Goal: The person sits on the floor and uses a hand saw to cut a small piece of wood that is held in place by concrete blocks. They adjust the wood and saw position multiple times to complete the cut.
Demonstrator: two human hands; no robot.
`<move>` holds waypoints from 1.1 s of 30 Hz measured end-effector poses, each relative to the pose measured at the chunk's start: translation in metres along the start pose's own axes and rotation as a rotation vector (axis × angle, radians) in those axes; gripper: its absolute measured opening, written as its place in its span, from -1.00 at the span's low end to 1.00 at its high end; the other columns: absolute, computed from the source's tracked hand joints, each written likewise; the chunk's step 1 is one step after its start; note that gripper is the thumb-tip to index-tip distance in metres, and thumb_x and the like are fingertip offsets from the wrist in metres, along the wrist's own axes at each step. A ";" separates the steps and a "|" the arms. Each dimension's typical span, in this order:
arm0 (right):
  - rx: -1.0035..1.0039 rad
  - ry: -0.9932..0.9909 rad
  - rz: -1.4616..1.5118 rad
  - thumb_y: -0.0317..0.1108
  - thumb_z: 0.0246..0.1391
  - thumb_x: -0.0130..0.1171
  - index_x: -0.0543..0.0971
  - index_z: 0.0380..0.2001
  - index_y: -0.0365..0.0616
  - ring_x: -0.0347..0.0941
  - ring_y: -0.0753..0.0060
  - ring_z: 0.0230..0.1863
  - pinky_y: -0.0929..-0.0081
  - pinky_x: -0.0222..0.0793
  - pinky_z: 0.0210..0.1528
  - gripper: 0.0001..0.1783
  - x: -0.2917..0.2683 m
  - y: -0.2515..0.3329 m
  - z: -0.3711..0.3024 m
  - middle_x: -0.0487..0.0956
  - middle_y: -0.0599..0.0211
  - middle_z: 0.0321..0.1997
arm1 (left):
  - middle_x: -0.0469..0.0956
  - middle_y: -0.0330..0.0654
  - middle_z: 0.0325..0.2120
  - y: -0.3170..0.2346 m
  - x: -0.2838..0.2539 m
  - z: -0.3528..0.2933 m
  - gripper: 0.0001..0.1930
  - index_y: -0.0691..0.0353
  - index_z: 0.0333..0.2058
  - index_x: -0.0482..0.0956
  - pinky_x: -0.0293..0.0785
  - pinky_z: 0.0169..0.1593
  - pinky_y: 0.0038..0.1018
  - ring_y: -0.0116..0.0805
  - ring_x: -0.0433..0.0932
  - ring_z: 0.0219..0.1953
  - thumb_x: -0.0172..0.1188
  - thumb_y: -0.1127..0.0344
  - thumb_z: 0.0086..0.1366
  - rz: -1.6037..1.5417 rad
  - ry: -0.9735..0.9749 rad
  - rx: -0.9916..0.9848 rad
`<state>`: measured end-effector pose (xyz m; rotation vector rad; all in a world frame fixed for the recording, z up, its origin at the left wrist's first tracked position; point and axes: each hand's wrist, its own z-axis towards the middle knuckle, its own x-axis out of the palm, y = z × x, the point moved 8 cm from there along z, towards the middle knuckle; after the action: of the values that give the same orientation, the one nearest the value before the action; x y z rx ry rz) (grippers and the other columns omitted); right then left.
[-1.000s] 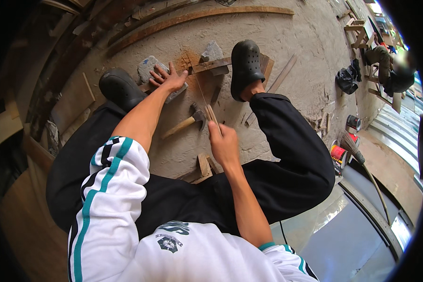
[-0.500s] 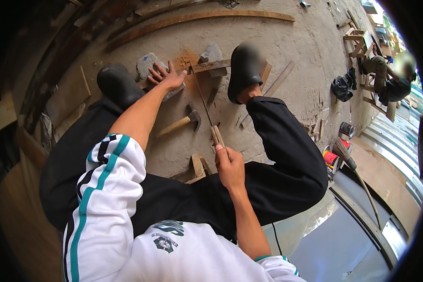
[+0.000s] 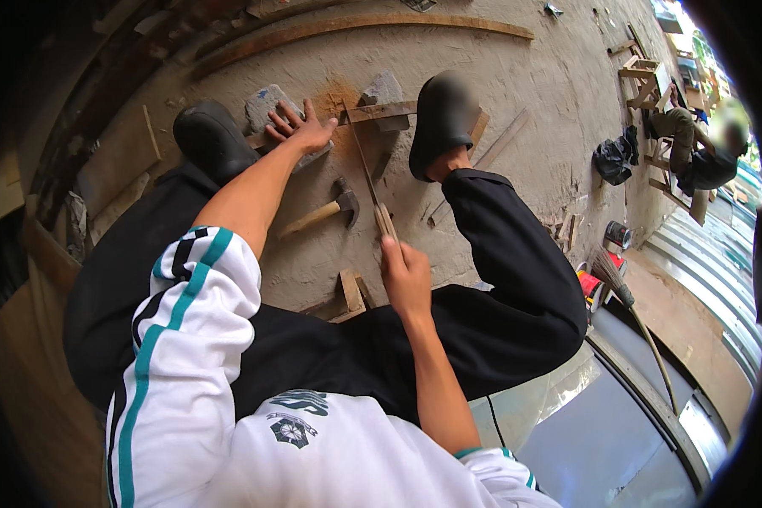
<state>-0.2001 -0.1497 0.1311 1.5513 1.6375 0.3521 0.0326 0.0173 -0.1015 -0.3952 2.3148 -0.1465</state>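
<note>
My right hand [image 3: 407, 275] is wrapped round the wooden handle of a handsaw [image 3: 365, 165]. The saw's thin blade points away from me and meets a narrow wooden board [image 3: 385, 111]. This board spans two grey concrete blocks, one on the left [image 3: 267, 102] and one on the right [image 3: 384, 87]. With fingers spread, my left hand [image 3: 300, 133] presses down over the board's left part and hides some of it. Orange-brown sawdust [image 3: 340, 91] lies around the cut. A claw hammer [image 3: 322, 217] with a wooden handle rests on the ground left of the saw.
My black shoes stand on either side, left [image 3: 214, 140] and right [image 3: 442, 127], close to the board's ends. A long plank [image 3: 356, 32] lies beyond. At right are a black plastic bag [image 3: 615, 159], paint cans [image 3: 618, 235], a broom [image 3: 626, 292] and a seated person [image 3: 715, 152].
My right hand and the saw have moved slightly forward and left, pushing the blade farther past the board. My left hand stays in place on the board.
</note>
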 end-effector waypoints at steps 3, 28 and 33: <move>-0.027 -0.044 0.005 -0.05 0.29 0.00 0.45 -0.56 -0.39 0.28 0.32 -0.58 0.21 0.21 -0.44 -0.44 0.027 0.004 0.060 0.37 0.02 -0.68 | -0.78 0.22 0.38 -0.002 0.000 -0.002 0.04 -0.11 0.46 -0.42 -0.76 0.27 0.32 0.42 -0.84 0.35 -0.17 -0.51 0.25 -0.002 0.018 -0.011; -0.076 -0.047 0.010 -0.04 0.30 0.03 0.42 -0.59 -0.35 0.23 0.45 -0.58 0.27 0.18 -0.47 -0.44 0.021 -0.011 0.054 0.32 0.23 -0.70 | -0.83 0.18 0.36 -0.008 -0.003 -0.010 -0.01 -0.10 0.46 -0.45 -0.80 0.26 0.31 0.38 -0.90 0.33 -0.17 -0.44 0.31 -0.025 0.064 -0.024; -0.048 0.012 0.000 -0.04 0.30 0.03 0.42 -0.60 -0.35 0.21 0.47 -0.59 0.27 0.16 -0.49 -0.44 0.016 -0.008 0.030 0.29 0.27 -0.72 | -0.79 0.22 0.38 0.002 0.000 -0.001 0.04 -0.10 0.46 -0.43 -0.75 0.27 0.33 0.41 -0.85 0.35 -0.16 -0.50 0.26 -0.016 -0.006 -0.013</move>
<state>-0.1825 -0.1463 0.1007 1.5160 1.6266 0.3983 0.0309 0.0189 -0.1013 -0.4204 2.3082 -0.1387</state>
